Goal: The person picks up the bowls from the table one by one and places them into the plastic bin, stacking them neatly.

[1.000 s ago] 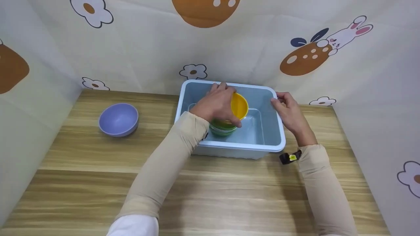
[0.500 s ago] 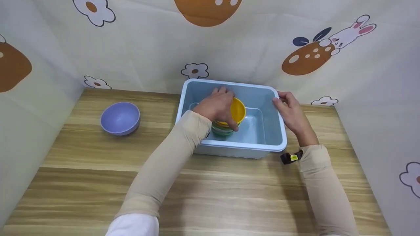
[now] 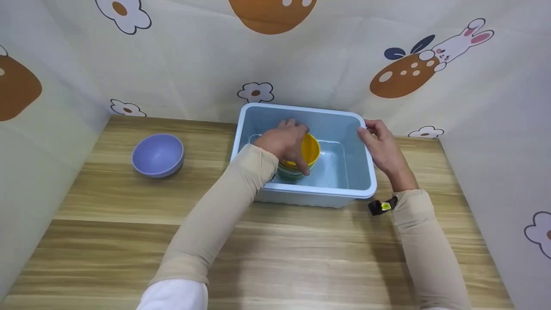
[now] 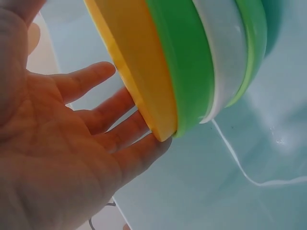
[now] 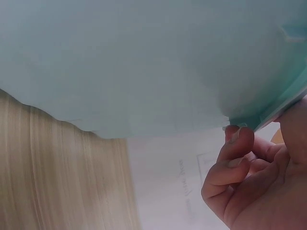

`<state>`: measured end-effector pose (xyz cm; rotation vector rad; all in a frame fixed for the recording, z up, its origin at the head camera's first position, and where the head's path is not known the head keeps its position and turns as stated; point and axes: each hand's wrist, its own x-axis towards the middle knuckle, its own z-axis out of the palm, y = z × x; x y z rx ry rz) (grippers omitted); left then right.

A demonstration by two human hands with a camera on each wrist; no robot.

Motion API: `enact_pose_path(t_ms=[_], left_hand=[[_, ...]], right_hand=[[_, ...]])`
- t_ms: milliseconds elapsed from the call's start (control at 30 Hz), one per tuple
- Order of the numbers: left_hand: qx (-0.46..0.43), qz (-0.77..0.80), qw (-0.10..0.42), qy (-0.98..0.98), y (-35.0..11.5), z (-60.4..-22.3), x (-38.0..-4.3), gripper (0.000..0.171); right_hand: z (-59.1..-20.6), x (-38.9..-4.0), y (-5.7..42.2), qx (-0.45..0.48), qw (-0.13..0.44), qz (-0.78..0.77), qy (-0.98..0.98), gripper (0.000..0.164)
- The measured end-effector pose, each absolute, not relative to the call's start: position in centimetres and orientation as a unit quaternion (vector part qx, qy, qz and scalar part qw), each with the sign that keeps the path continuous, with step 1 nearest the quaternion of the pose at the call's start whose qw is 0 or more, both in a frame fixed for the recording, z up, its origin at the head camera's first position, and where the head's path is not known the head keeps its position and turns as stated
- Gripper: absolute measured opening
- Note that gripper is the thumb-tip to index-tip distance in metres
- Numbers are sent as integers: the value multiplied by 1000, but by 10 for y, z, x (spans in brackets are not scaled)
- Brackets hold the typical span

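Note:
In the head view a stack of bowls stands inside a light blue plastic tub (image 3: 330, 188), on its left side. A yellow bowl (image 3: 311, 148) sits on top; the left wrist view shows a green bowl (image 4: 184, 72), a white bowl (image 4: 224, 52) and a light green bowl (image 4: 254, 43) beneath it. My left hand (image 3: 284, 141) spans the yellow bowl, holding it with the thumb on the near side and fingertips at its rim (image 4: 136, 103). My right hand (image 3: 383, 148) grips the tub's right rim, thumb inside and fingers outside.
A purple bowl (image 3: 158, 156) rests on the wooden table (image 3: 275, 254), left of the tub. A printed cloth (image 3: 189, 60) hangs close behind the tub, and more cloth closes off both sides.
My left hand has lowered the yellow bowl a little, from tilted above the stack to seated in it. The right hand keeps its grip on the tub's rim.

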<state>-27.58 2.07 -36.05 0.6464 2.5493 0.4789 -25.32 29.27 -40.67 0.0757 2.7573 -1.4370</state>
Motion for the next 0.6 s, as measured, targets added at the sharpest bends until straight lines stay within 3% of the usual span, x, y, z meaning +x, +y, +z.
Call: enact_pose_path(t_ms=[600], left_hand=[[230, 184, 242, 925, 22, -360, -277, 98]], right_hand=[[-406, -253, 293, 30, 19, -465, 884, 58]])
